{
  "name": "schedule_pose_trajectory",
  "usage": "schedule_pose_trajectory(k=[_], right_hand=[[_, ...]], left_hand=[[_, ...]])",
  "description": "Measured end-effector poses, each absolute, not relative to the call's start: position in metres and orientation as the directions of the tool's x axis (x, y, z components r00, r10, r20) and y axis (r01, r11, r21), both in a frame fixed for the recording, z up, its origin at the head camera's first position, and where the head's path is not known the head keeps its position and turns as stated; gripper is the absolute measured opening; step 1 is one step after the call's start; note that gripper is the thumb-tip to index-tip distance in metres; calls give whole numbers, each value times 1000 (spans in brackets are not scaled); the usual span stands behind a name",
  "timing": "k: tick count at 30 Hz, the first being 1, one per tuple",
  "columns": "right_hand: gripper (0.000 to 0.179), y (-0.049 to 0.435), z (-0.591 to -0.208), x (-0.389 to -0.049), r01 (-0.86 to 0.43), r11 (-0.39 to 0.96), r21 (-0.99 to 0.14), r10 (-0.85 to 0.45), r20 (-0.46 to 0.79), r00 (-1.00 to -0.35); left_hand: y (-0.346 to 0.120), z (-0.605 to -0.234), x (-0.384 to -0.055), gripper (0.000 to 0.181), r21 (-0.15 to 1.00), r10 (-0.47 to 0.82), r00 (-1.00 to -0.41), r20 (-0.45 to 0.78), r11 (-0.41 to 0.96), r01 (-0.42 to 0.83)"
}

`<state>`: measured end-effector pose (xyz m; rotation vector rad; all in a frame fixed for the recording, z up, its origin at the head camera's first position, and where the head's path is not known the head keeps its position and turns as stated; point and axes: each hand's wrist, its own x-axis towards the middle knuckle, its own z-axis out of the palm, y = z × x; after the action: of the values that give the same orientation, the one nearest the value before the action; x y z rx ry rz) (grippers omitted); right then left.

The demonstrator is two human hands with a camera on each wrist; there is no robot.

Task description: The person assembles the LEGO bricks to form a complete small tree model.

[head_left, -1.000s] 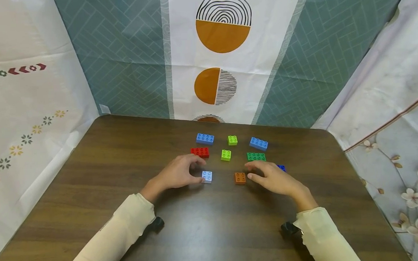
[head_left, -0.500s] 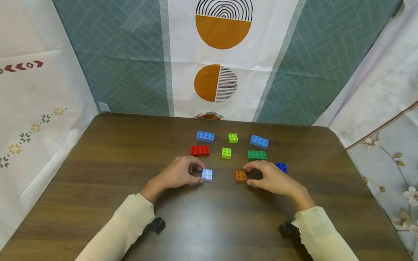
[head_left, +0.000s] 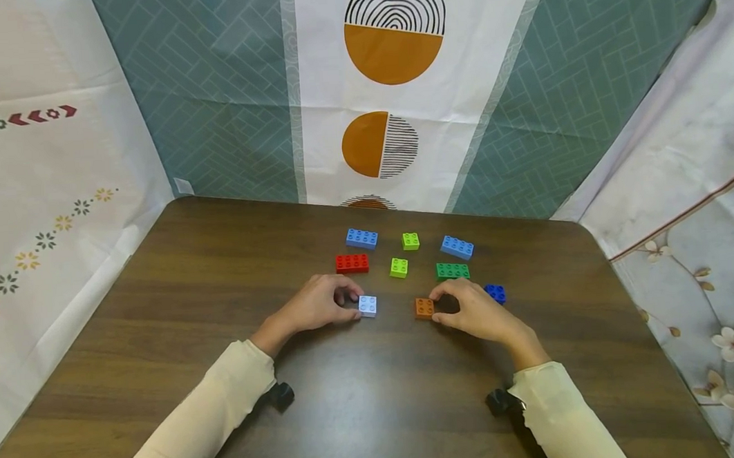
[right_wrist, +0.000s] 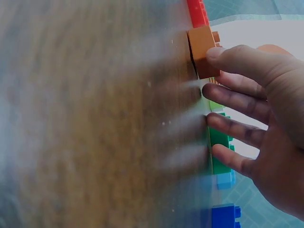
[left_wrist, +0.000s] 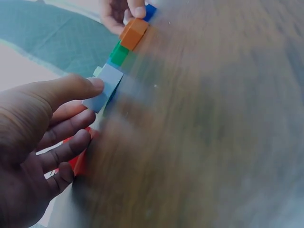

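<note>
Over a brown table [head_left: 346, 417], the left hand [head_left: 316, 303] and right hand [head_left: 476, 313] are extended; lower right fingers [right_wrist: 237, 130], hidden in the head view, are revealed by the right wrist view. Front-left of the green brick [head_left: 453, 271], an orange brick [head_left: 424, 308] is narrowly pinched by the right; farther left, a pale blue brick [head_left: 367, 306] by the left.

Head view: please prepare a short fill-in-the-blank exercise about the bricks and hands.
The brick pinched by the right hand is coloured ____.
The left hand pinches the pale brick, which has ____ studs.
There are ____ lime-green bricks on the table.
The red brick lies nearer to the ____ hand.

Missing words: orange; four; two; left.
</note>
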<state>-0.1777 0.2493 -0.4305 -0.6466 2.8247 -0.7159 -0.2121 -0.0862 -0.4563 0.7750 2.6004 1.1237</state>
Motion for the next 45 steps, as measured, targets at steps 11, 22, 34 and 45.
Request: schedule_pose_trajectory(k=[11,22,34,45], right_hand=[[31,246,-429,-183,-393,763,-513,-432,48,-901],[33,234,-423,-188,-382,748,-542,-424,52,-904],[34,219,-419,-191,-389,733,-558,-450,31,-892],[33,204,-426,-196,-398,704,-588,-484,12,-875]], left_hand=[[-80,-458,-213,28,747,530,-847,44,546,380],[-65,-459,-219,29,742,535,-843,57,543,394],[-50,-460,-218,30,723,524,-850,64,562,401],[-47,-458,-213,33,684,513,-855,74,597,418]])
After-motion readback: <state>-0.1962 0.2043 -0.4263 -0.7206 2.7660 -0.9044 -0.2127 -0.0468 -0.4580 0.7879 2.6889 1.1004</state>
